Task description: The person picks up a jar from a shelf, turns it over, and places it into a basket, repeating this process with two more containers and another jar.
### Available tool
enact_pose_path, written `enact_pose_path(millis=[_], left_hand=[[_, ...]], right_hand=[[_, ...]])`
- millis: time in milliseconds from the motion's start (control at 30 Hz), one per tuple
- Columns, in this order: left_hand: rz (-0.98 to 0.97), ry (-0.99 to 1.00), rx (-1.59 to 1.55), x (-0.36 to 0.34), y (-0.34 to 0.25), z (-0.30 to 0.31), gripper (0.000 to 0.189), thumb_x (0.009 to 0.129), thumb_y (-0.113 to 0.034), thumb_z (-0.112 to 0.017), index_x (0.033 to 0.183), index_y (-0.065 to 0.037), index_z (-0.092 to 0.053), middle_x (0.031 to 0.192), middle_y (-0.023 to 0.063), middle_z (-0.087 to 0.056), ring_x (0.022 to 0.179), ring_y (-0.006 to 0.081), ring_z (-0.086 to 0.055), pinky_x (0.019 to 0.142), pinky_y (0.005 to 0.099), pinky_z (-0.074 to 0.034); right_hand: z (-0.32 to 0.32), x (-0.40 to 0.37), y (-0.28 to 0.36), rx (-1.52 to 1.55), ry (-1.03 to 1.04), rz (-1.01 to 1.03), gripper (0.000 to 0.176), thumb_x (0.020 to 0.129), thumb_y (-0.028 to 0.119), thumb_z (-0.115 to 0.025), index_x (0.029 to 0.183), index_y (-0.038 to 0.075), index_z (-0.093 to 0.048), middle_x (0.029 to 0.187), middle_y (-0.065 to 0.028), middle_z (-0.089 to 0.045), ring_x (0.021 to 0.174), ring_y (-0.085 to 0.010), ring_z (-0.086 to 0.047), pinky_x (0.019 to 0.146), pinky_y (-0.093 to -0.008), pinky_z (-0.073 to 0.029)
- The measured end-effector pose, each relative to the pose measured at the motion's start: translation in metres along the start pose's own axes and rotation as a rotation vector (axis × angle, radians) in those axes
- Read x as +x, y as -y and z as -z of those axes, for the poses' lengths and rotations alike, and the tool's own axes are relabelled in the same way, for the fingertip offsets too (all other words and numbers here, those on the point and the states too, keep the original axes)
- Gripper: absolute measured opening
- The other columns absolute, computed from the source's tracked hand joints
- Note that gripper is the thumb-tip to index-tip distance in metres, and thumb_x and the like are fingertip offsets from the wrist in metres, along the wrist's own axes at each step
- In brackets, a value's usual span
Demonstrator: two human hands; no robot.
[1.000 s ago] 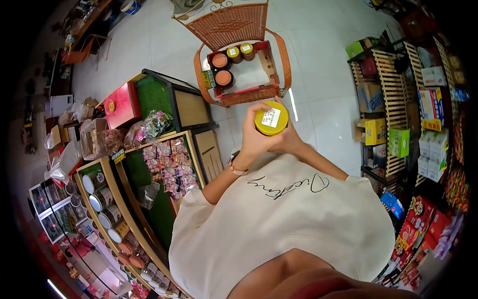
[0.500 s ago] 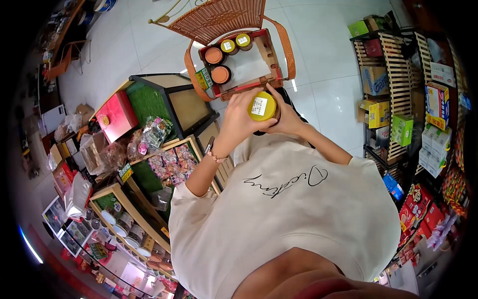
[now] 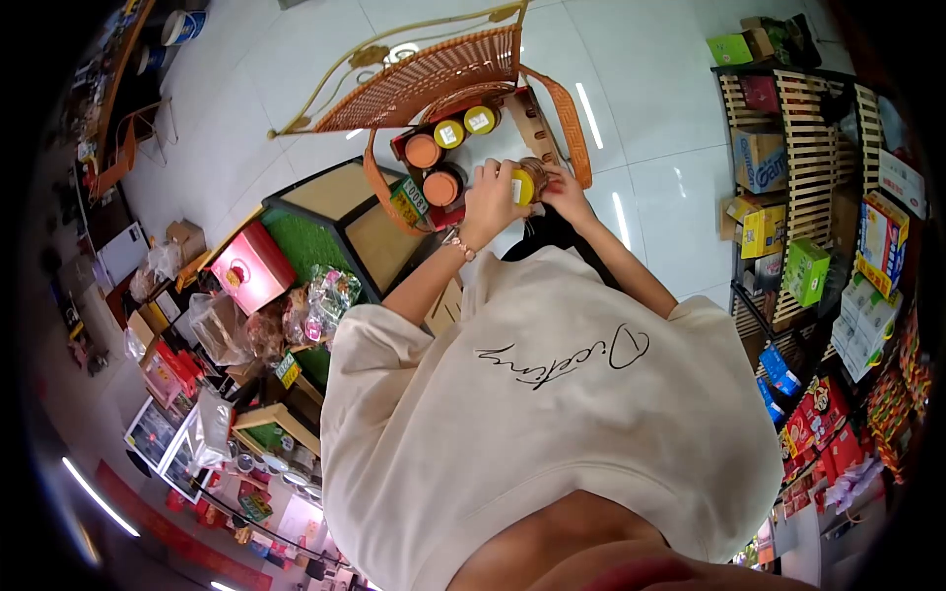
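A jar with a yellow lid and white label (image 3: 522,187) is over the near side of a shallow red box (image 3: 540,126) on a wicker chair. My left hand (image 3: 493,200) is closed round the jar's left side. On the other side, the fingers of my right hand (image 3: 569,195) are bent against the jar's body. Farther back in the box stand two more yellow-lidded jars (image 3: 480,120) and two orange-lidded jars (image 3: 424,152). A green number tag (image 3: 409,202) sits at the box's left corner.
The wicker chair (image 3: 419,81) has armrests either side of the box. At left are a display stand with green matting (image 3: 307,246), a pink box (image 3: 252,268) and bagged goods. Slatted shelves (image 3: 806,167) with cartons stand at right, over a pale tiled floor (image 3: 655,108).
Both hands have moved forward with the jar, from in front of my chest to over the box. The jar has tilted, showing more of its side. The view has shifted slightly.
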State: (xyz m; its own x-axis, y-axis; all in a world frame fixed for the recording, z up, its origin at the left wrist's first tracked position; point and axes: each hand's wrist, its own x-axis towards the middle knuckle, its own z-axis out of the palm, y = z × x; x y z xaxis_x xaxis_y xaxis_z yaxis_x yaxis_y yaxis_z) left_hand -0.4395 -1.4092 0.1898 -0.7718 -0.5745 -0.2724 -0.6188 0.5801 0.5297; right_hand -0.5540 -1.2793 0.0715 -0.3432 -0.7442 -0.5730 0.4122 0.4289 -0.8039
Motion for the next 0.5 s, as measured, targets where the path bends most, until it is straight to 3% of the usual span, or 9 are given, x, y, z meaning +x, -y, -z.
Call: enact_pose_path(millis=[33,133,167,300,500], left_hand=[[0.015,0.01,0.013,0.016,0.008,-0.006,0.066,0.052,-0.02,-0.081,0.109,-0.009,-0.05,0.101,0.0121,-0.05,0.096,0.0331,-0.05,0.071,0.0419,-0.051],[0.033,0.026,0.043,0.062,0.04,-0.032,0.065,0.053,-0.02,-0.08,0.11,-0.009,-0.051,0.103,0.012,-0.049,0.098,0.0331,-0.049,0.072,0.0421,-0.051],[0.02,0.013,0.042,0.074,0.051,-0.041,0.065,0.053,-0.019,-0.08,0.11,-0.01,-0.051,0.104,0.0119,-0.049,0.098,0.0331,-0.049,0.073,0.0422,-0.051],[0.036,0.026,0.076,0.117,0.075,-0.063,0.066,0.053,-0.016,-0.08,0.111,-0.012,-0.049,0.106,0.0109,-0.049,0.101,0.0335,-0.048,0.073,0.0416,-0.052],[0.084,0.08,0.129,0.166,0.104,-0.105,0.064,0.055,-0.017,-0.077,0.112,-0.015,-0.049,0.109,0.011,-0.049,0.105,0.0328,-0.048,0.074,0.0436,-0.052]], right_hand=[[0.001,0.014,-0.004,0.309,-0.051,-0.236,0.054,0.074,0.009,-0.068,0.123,0.009,-0.046,0.112,-0.0107,-0.053,0.104,-0.0264,-0.054,0.092,-0.0395,-0.044],[0.005,0.051,0.007,0.628,0.03,-0.529,0.042,0.085,0.017,-0.057,0.123,0.006,-0.044,0.115,-0.0147,-0.051,0.108,-0.0274,-0.053,0.097,-0.0404,-0.043],[0.001,0.064,0.011,0.678,0.036,-0.577,0.042,0.086,0.026,-0.057,0.121,0.007,-0.044,0.116,-0.0144,-0.05,0.106,-0.0272,-0.053,0.096,-0.0402,-0.044],[-0.001,0.125,-0.014,0.786,-0.078,-0.682,0.043,0.086,0.032,-0.056,0.118,0.006,-0.046,0.117,-0.0141,-0.048,0.108,-0.0274,-0.05,0.096,-0.0397,-0.043],[-0.002,0.182,-0.02,0.695,-0.145,-0.725,0.039,0.085,0.031,-0.054,0.117,0.009,-0.045,0.113,-0.0121,-0.049,0.106,-0.0269,-0.05,0.093,-0.0429,-0.043]])
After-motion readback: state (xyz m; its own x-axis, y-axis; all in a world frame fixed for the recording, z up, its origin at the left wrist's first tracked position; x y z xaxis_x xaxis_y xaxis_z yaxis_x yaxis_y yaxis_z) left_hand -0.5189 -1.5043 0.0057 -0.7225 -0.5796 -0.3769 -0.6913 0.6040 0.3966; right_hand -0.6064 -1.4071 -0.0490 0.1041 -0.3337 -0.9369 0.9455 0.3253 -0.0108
